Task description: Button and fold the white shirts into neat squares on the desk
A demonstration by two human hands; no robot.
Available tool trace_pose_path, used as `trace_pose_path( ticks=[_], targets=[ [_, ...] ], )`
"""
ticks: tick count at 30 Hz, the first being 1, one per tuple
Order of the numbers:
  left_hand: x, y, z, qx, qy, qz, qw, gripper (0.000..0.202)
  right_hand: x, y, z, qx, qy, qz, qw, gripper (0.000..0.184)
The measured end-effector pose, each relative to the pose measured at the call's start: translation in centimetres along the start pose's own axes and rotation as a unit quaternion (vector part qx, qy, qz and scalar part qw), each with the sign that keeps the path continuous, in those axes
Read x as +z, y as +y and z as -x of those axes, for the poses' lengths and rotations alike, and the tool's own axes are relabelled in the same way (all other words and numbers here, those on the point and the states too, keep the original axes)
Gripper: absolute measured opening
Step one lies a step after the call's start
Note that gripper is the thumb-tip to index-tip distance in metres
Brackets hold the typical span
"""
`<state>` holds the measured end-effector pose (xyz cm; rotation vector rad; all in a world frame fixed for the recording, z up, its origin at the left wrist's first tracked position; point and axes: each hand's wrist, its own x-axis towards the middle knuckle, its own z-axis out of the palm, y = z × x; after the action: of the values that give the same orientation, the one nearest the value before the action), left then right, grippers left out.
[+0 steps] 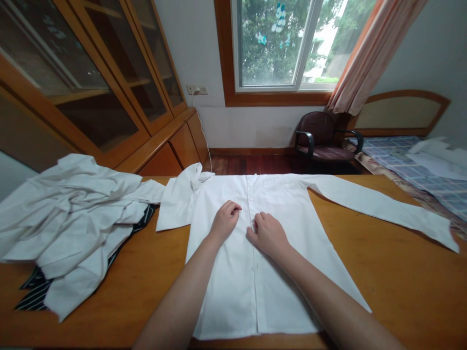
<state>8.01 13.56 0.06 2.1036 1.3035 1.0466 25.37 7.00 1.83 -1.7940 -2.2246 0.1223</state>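
A white long-sleeved button-up shirt (226, 291) lies front side up on a wooden table, its button placket running down the middle. One sleeve stretches out flat to the right. The left sleeve is folded and bunched near the shoulder. My left hand (225, 221) is over the chest just left of the placket, fingers loosely curled and a gap showing at the thumb. On the other side of the placket, my right hand (269, 234) has bent fingers with the thumb apart. Neither hand visibly grips cloth; whether the fingertips touch it I cannot tell.
A crumpled pile of white garments (76, 209) lies at the left of the table (394, 282), with black striped cloth (36, 291) under it. Beyond stand a glass-door cabinet (164, 150), a dark red armchair (321, 138) and a bed (408, 150) below the window.
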Motion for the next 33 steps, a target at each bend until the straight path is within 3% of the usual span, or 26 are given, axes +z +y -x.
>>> trace_pose_path(
  ticks=[8, 16, 28, 33],
  targets=[
    [-0.5, 1.1, 0.8, 0.063, -0.085, -0.085, 0.991, 0.014, -0.5, 0.9, 0.5, 0.013, -0.01, -0.066, 0.998, 0.004],
    [-1.4, 1.7, 1.0, 0.131, -0.181, -0.074, 0.972, 0.014, -0.7, 2.1, 0.2, 0.036, -0.012, -0.158, 0.987, 0.01],
    [-0.9, 1.1, 0.8, 0.162, -0.197, -0.093, 0.962, 0.022, -0.7, 2.7, -0.6, 0.103, -0.035, -0.308, 0.945, 0.015],
    [-0.7, 1.1, 0.8, 0.175, -0.177, -0.083, 0.965, 0.014, -1.2, 2.4, -0.5, 0.138, -0.04, -0.368, 0.919, 0.017]
  ],
)
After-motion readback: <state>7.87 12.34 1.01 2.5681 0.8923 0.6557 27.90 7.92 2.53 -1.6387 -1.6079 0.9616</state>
